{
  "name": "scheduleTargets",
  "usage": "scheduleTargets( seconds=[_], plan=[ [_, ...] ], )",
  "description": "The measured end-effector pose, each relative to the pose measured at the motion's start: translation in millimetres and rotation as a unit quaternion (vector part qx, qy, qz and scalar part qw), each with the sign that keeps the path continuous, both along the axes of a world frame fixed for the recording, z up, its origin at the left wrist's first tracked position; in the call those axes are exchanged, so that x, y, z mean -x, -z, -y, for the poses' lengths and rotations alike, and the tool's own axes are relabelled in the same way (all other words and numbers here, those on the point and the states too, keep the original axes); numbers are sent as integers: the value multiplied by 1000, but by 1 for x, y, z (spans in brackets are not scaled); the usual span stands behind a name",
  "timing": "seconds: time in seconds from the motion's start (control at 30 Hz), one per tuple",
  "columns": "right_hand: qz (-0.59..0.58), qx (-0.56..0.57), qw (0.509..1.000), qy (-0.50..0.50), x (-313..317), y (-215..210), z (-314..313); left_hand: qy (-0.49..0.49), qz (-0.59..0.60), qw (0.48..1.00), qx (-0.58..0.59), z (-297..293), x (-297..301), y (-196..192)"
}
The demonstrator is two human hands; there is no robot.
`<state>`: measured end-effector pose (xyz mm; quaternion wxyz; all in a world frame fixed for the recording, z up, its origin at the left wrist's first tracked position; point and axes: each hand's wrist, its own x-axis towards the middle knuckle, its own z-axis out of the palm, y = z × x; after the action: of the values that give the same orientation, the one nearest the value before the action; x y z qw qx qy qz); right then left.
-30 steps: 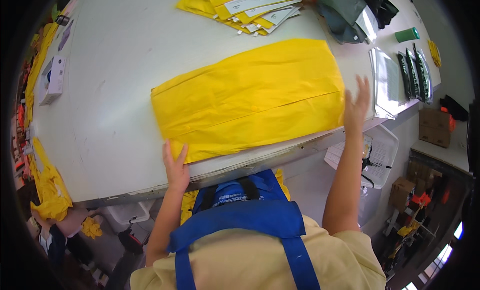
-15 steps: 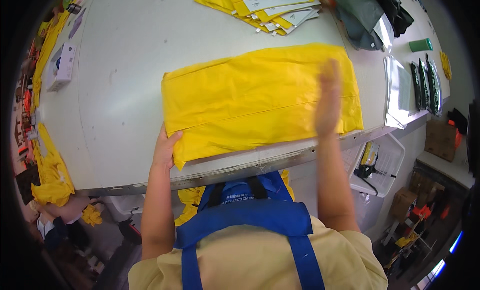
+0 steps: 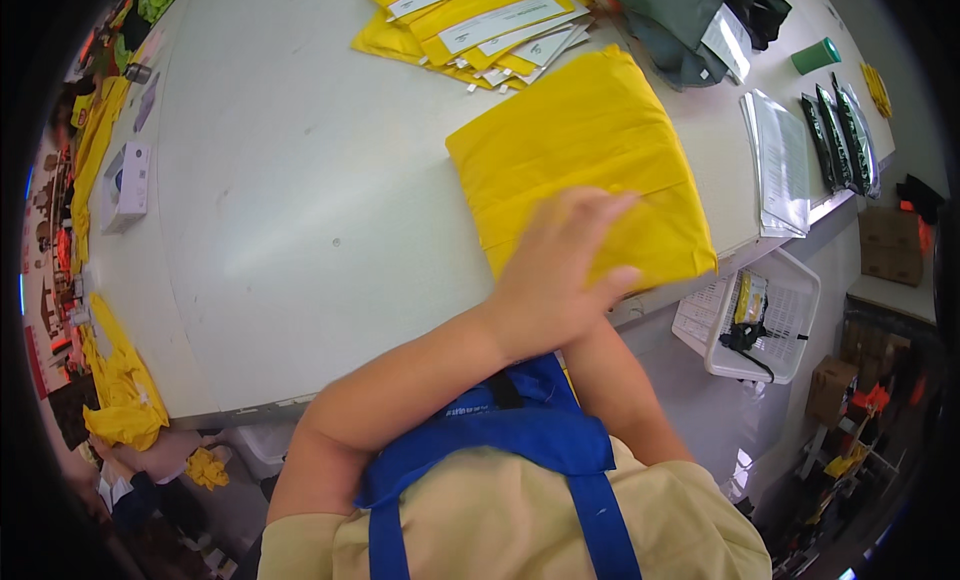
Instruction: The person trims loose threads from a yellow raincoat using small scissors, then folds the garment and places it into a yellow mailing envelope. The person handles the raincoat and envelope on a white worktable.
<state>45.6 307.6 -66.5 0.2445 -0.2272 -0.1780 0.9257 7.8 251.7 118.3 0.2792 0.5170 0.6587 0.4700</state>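
A folded piece of smooth yellow fabric [image 3: 590, 130], roughly square and thick, lies on the white table right of the middle, tilted at an angle. My left hand [image 3: 560, 255] reaches across over its near edge, slightly blurred, with thumb and fingers apart and nothing visible in them. Its arm passes over my right wrist. My right forearm [image 3: 635, 395] comes in from the lower right, and the hand at its end is hidden behind my left hand, so its fingers do not show. Beyond the fabric lies a pile of yellow packets [image 3: 450, 60] with white paper sheets on them.
Dark grey fabric [image 3: 670, 40] lies at the far right, near a green roll [image 3: 815, 56], paper sheets [image 3: 780, 165] and several dark packets [image 3: 840, 135]. A white box [image 3: 126, 188] stands on the left. White baskets [image 3: 775, 345] sit below the table's right edge.
The long yellow fabric is now a shorter, squarer fold, its left part brought over to the right. My left hand has moved from its left end across to the right, over my right wrist.
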Motion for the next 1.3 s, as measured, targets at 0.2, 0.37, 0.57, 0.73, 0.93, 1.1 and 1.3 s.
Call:
scheduleTargets(
  seconds=[0.2,0.37,0.57,0.73,0.93,1.1,1.3],
  plan=[
    [16,66,994,85,-13,-24,4,-138,11,985,99,30,-12,108],
    [385,-95,913,-93,-146,-62,-6,-134,11,985,109,32,-7,126],
    [507,-419,747,97,-196,-107,-134,-130,-32,987,93,39,-17,149],
    [501,-298,803,-124,-145,-101,-181,-275,226,928,113,44,-28,152],
    [473,-196,852,-113,-172,-82,-142,-210,556,787,163,47,-9,160],
    [372,-79,919,-104,-183,-84,-126,-117,808,576,39,61,2,156],
    [226,3,974,12,-154,-81,-53,57,889,445,-93,92,-38,142]
  ],
)
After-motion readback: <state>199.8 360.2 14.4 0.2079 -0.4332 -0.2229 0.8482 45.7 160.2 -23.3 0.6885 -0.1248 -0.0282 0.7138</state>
